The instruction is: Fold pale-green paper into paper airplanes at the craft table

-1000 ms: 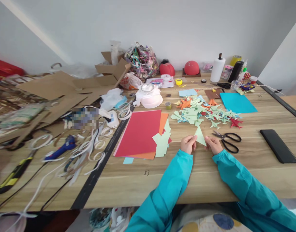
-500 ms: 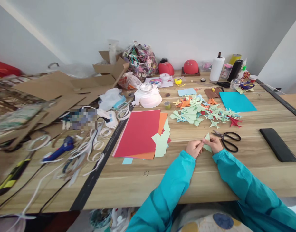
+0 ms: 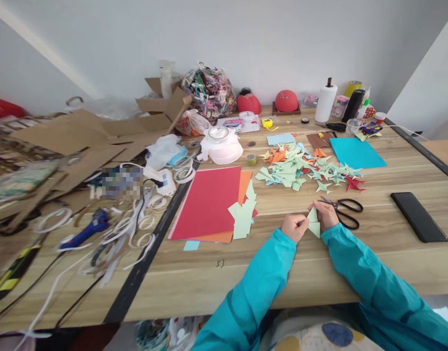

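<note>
A small folded piece of pale green paper [image 3: 313,224] is pinched between both my hands just above the wooden table [image 3: 245,278]. My left hand [image 3: 294,227] grips its left side with closed fingers. Closed on the paper's right edge and top is my right hand [image 3: 326,215]. Both arms wear teal sleeves. Black scissors [image 3: 343,210] lie just right of my right hand. A heap of folded paper shapes [image 3: 304,168], mostly green with some orange and red, lies behind my hands.
A red sheet [image 3: 209,202] over orange paper lies to the left, with green offcuts [image 3: 242,217] on it. A black phone [image 3: 418,216] lies at the right, a blue sheet [image 3: 356,153] beyond. Tape rolls, cardboard and a glue gun [image 3: 85,230] crowd the left side.
The green paper was a taller triangle held up a second ago. It has been folded smaller and brought lower, and my hands have drawn closer together.
</note>
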{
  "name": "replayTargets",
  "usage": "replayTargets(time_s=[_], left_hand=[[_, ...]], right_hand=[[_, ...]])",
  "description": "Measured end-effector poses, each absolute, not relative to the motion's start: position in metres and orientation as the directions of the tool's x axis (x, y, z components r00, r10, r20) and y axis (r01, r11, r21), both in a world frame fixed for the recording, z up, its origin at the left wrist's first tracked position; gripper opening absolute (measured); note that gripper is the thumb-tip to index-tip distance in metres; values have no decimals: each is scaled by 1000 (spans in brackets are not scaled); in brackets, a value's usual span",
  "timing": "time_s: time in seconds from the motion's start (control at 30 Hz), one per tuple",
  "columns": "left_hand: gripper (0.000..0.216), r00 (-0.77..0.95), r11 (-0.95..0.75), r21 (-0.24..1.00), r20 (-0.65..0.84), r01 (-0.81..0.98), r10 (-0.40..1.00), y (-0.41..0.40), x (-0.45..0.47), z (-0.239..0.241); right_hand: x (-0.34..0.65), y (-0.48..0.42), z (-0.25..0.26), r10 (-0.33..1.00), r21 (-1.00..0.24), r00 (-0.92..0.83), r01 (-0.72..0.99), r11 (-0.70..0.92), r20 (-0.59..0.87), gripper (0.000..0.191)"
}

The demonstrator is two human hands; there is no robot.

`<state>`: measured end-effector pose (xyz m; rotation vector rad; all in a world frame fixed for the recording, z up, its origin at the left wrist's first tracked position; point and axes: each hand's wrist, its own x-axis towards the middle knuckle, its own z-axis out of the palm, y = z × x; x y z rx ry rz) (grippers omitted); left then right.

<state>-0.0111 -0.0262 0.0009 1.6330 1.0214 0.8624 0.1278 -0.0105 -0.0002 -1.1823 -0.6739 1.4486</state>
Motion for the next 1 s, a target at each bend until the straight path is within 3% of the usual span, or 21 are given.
replayTargets(time_s=[0.13, 0.23, 0.33, 0.47, 0.8, 1.0], left_hand=[[40, 326, -63, 978, -6, 200, 945, -24, -11, 1], [41, 239, -33, 977, -19, 210, 971, -22, -11, 1], [42, 258, 5, 985, -50, 173, 965, -21, -11, 0], [38, 324, 71, 992, -102, 106, 941, -21, -10, -2], [42, 280, 122, 982, -160, 147, 947, -18, -15, 3], [42, 236, 77, 990, -104, 119, 966, -17, -16, 3]], right_hand=[[128, -9, -3, 967, -912, 88, -362, -191, -238, 41], [129, -11, -6, 992, -979, -10, -158, -126, -126, 43], [129, -12, -6, 993, -997, -87, -4, -74, -73, 40], [129, -12, -5, 995, -998, -84, 35, -55, -58, 40], [126, -14, -2, 991, -996, -121, 76, -53, -62, 44], [127, -12, -2, 994, -995, -106, 100, -30, -40, 44]])
